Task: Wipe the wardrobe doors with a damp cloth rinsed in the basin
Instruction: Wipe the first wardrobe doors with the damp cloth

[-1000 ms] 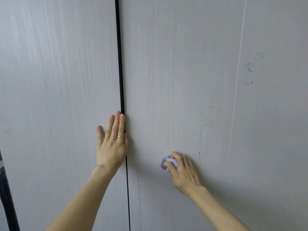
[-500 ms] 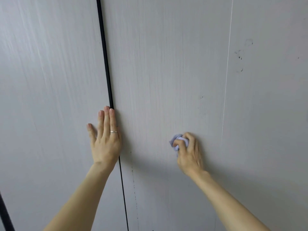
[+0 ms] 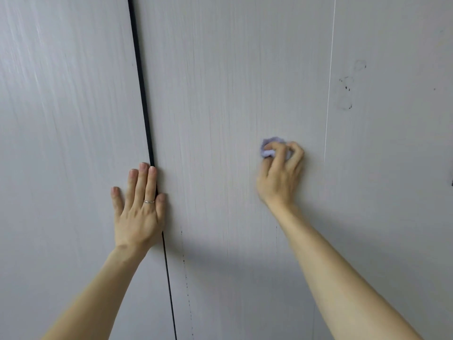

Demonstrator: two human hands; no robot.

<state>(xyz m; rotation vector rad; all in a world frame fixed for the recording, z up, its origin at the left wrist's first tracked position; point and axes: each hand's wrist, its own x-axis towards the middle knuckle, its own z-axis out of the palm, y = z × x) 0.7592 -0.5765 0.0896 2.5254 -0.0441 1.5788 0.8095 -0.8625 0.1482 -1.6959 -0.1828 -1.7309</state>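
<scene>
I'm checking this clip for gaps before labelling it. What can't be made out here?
All in the head view:
1. Cloth: mostly hidden inside the right hand. Both are blurred, and dampness cannot be told.
2. Basin: out of frame.
3. Doors: tops and bottoms cut off by the frame edges.
4. Marks: too faint to tell dirt from scratches.
5. Dark thing: cut off by the right edge.

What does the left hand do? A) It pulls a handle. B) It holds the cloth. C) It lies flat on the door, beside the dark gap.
C: the left hand lies flat, fingers straight, on the door by the dark gap; the right hand holds the cloth.
</scene>
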